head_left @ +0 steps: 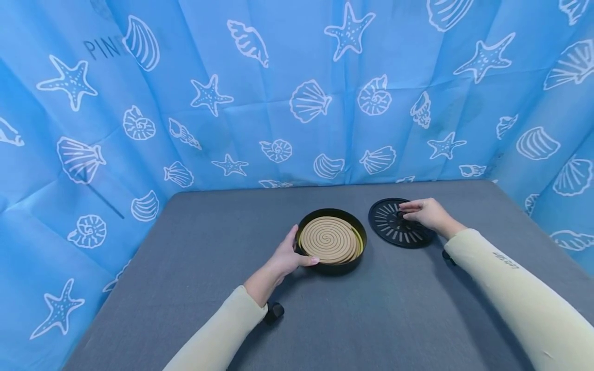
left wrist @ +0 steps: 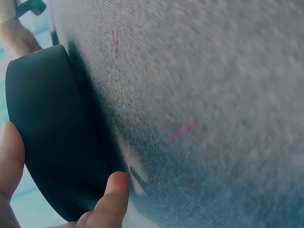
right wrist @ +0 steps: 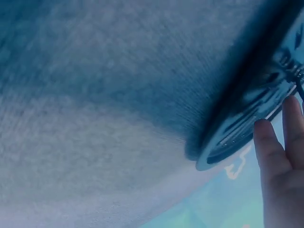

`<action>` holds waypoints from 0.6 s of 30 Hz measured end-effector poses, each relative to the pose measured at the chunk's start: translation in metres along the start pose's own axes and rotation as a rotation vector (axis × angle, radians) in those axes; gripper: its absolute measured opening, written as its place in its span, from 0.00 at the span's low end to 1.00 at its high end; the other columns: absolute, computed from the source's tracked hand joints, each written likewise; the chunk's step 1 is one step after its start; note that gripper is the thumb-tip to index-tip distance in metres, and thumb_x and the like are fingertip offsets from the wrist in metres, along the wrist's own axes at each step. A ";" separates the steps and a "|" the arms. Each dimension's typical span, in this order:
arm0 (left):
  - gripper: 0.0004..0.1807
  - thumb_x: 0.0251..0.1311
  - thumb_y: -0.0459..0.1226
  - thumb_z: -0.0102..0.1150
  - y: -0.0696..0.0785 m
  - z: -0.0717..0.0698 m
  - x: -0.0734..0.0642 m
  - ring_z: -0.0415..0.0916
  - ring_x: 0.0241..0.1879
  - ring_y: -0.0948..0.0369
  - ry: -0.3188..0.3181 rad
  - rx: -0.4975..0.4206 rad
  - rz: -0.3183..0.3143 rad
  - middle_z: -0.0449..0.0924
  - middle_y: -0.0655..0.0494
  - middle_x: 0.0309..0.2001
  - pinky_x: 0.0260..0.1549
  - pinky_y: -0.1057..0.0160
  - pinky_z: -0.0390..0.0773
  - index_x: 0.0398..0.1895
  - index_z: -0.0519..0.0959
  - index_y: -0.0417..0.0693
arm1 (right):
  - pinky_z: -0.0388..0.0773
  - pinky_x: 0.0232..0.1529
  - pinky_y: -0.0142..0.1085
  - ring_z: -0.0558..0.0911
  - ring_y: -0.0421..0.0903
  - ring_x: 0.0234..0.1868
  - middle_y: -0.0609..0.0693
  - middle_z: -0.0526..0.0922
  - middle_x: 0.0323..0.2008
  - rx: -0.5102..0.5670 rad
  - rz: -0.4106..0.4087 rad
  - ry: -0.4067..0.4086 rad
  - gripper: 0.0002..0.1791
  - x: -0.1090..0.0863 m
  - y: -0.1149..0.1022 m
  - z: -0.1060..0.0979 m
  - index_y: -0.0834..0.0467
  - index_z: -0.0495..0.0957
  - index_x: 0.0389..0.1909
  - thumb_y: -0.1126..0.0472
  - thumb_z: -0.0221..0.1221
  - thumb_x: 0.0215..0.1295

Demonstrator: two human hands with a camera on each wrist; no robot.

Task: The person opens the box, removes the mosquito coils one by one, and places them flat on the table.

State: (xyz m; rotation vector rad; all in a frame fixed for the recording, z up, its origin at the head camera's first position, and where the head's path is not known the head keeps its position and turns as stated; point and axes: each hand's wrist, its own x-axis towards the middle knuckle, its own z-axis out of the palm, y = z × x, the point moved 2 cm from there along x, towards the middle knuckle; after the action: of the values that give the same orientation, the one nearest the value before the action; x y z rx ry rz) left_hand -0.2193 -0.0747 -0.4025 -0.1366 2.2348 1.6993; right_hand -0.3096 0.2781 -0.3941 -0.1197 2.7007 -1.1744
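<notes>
Left hand [head_left: 282, 256] clasping black tin [head_left: 344, 267] of coils [head_left: 326, 239], right hand [head_left: 430, 214] pinching slotted lid [head_left: 393, 230], blue curtain [head_left: 278, 113] beyond grey table [head_left: 366, 319]

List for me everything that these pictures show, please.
Container: one, black, near centre
Spiral coils: count unclear, beige, inside container
Thin edging: count unclear, yellow, beside coils
Slotted lid: one, black, right of container
Tabletop: one, grey, underneath
Small marks: about three, pink, on tabletop
Curtain: count unclear, mostly blue, behind tabletop
Sleeves: two, cream, lower foreground
Wrist devices: two, black, at sleeve ends
Left hand: one, bare, gripping container
Right hand: one, bare, at lid's centre
</notes>
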 end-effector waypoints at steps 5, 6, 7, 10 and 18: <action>0.55 0.52 0.31 0.72 0.001 0.000 -0.003 0.45 0.74 0.45 0.003 0.020 0.030 0.44 0.42 0.76 0.69 0.46 0.53 0.78 0.46 0.49 | 0.66 0.62 0.56 0.68 0.66 0.63 0.71 0.69 0.61 0.057 -0.061 0.012 0.24 -0.007 -0.008 -0.005 0.74 0.64 0.65 0.67 0.52 0.72; 0.55 0.52 0.31 0.72 0.000 0.000 -0.003 0.46 0.73 0.45 0.007 0.023 0.035 0.44 0.42 0.76 0.69 0.46 0.54 0.78 0.46 0.49 | 0.66 0.62 0.56 0.68 0.66 0.64 0.71 0.70 0.61 0.073 -0.073 0.017 0.24 -0.008 -0.011 -0.005 0.74 0.64 0.65 0.67 0.52 0.72; 0.55 0.53 0.32 0.72 -0.001 0.000 -0.004 0.46 0.73 0.45 0.010 0.026 0.040 0.44 0.42 0.76 0.68 0.46 0.55 0.78 0.46 0.48 | 0.65 0.63 0.56 0.68 0.66 0.64 0.71 0.69 0.61 0.087 -0.081 0.021 0.24 -0.010 -0.014 -0.005 0.74 0.63 0.66 0.67 0.52 0.73; 0.53 0.54 0.33 0.72 -0.004 0.000 -0.006 0.50 0.72 0.45 0.024 0.045 0.065 0.46 0.41 0.76 0.67 0.46 0.58 0.77 0.48 0.46 | 0.65 0.63 0.56 0.67 0.65 0.65 0.71 0.68 0.62 0.129 -0.094 0.028 0.25 -0.017 -0.023 -0.003 0.74 0.62 0.66 0.67 0.50 0.73; 0.40 0.60 0.32 0.66 -0.010 -0.006 -0.018 0.61 0.67 0.44 0.054 0.049 0.172 0.57 0.36 0.71 0.60 0.48 0.69 0.73 0.56 0.36 | 0.68 0.62 0.53 0.67 0.62 0.66 0.68 0.67 0.65 0.266 -0.081 0.007 0.27 -0.036 -0.044 0.017 0.71 0.60 0.69 0.64 0.52 0.74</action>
State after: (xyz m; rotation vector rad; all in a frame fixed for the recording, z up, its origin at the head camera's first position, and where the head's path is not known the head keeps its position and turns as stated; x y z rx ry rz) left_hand -0.2009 -0.0853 -0.4045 0.0224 2.3864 1.7437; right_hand -0.2714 0.2413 -0.3686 -0.1872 2.5377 -1.5463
